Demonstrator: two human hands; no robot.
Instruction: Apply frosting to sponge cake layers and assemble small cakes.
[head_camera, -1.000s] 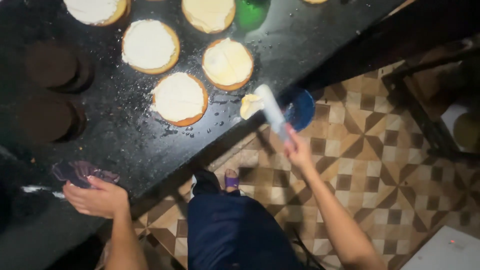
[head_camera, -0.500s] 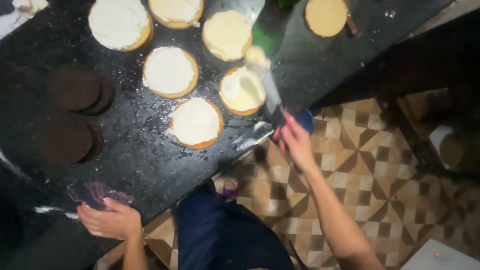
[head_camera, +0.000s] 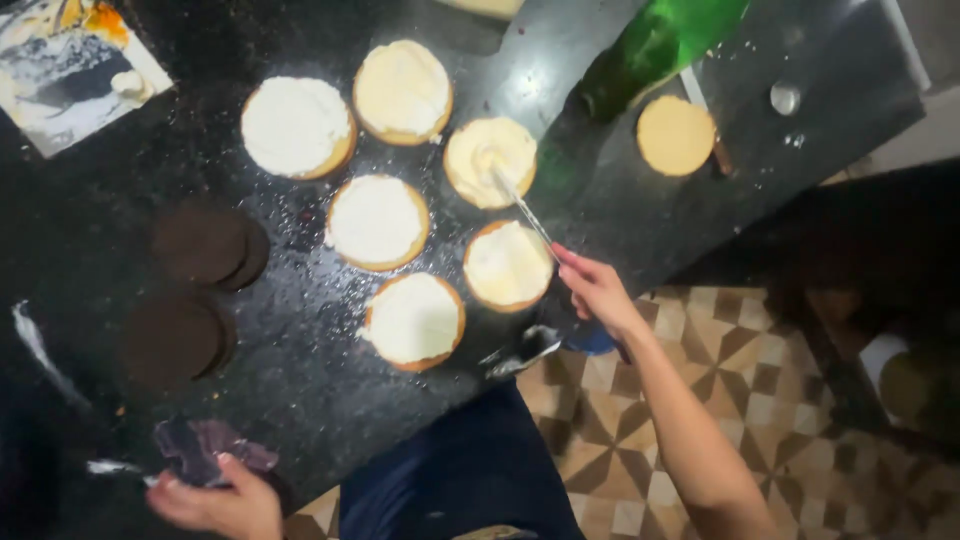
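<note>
My right hand (head_camera: 597, 291) grips a long metal spatula (head_camera: 522, 205) whose tip rests on the cream of a round cake layer (head_camera: 488, 160). Several more cream-topped layers lie around it on the black counter (head_camera: 300, 390), the nearest one (head_camera: 507, 265) just left of my hand. A bare yellow layer (head_camera: 676, 134) sits apart to the right. My left hand (head_camera: 215, 500) rests at the counter's near edge on a crumpled purple wrapper (head_camera: 205, 447).
Two pairs of dark chocolate layers (head_camera: 205, 243) (head_camera: 172, 340) lie at the left. A green bottle (head_camera: 655, 50) lies on the counter at the top. A foil scrap (head_camera: 525, 350) sits at the counter edge. Patterned tile floor (head_camera: 790, 400) is below right.
My right hand has moved from the counter's edge up over the cakes, carrying the spatula tip onto a farther layer. The view has shifted down and right; my left hand stays on the wrapper.
</note>
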